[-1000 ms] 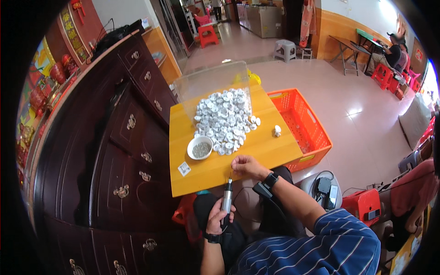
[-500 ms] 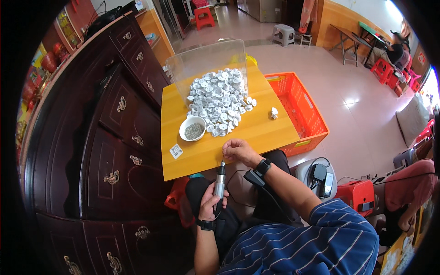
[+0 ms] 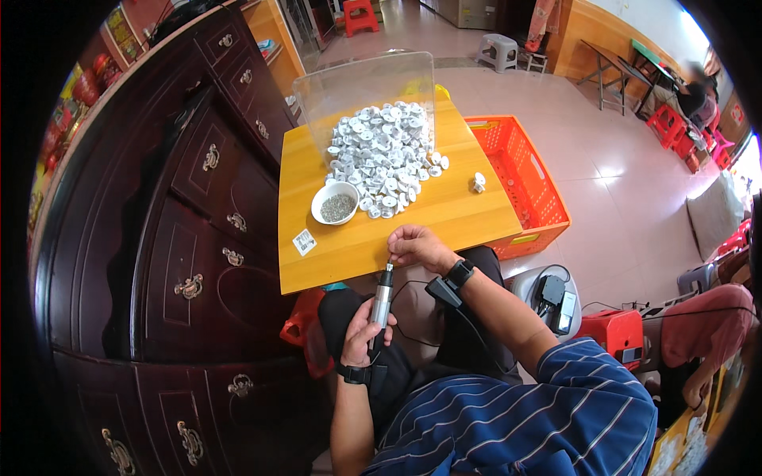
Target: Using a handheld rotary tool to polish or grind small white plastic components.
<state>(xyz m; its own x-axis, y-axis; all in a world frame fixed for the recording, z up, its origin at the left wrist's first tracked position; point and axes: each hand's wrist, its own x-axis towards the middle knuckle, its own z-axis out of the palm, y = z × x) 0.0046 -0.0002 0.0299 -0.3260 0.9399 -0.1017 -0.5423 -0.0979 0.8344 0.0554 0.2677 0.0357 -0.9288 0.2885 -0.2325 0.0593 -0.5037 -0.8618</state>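
Note:
My left hand [image 3: 365,333] is wrapped round a silver-and-black electric screwdriver [image 3: 382,305], its bit end pointing away from me toward the table edge. Right at that tip, the fingers of my right hand [image 3: 421,247] are pinched together. Whatever they hold is too small to make out. Beyond them on the yellow wooden table [image 3: 444,230] stands a white bowl [image 3: 324,220] of small metal screws [image 3: 338,208]. A big heap of white round plastic parts [image 3: 385,151] spills from a clear plastic bin [image 3: 361,79] lying on its side.
One white part [image 3: 479,182] lies apart at the table's right, a white label [image 3: 304,242] at the left. An orange crate [image 3: 548,202] adjoins the table. Dark wooden drawers [image 3: 190,246] flank my left. Another person's hand [image 3: 697,389] shows at lower right; a cable runs beside my knees.
The whole view has shifted slightly, so the table sits a little higher in the picture. Both hands keep nearly the same pose, right fingers still at the screwdriver tip.

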